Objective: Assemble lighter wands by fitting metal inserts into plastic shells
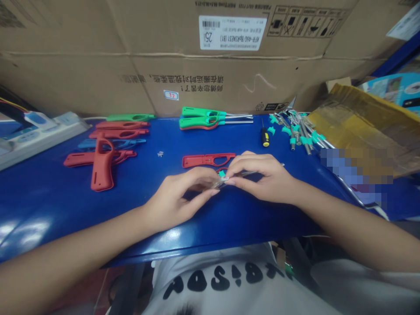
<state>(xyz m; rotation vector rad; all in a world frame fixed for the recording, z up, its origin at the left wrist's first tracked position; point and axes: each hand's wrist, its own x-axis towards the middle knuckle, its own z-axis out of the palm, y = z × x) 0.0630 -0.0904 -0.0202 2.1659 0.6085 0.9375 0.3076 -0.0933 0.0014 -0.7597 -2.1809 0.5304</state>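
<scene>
My left hand [179,197] and my right hand [262,175] meet at the middle of the blue table [49,197], both pinching a thin metal tube with a teal fitting [222,174]. The tube's far end sticks out to the right of my right hand. Just behind my fingers lies a red lighter shell half [206,160], flat on the table. A small loose metal part [160,153] lies to its left.
Red, blue and green shell halves [105,153] lie at the left. Assembled green lighters [210,119] lie at the back. A small screwdriver [265,136] and a heap of teal-tipped metal tubes [300,131] lie at the right. Cardboard boxes [164,52] wall the back; a power strip [39,131] sits far left.
</scene>
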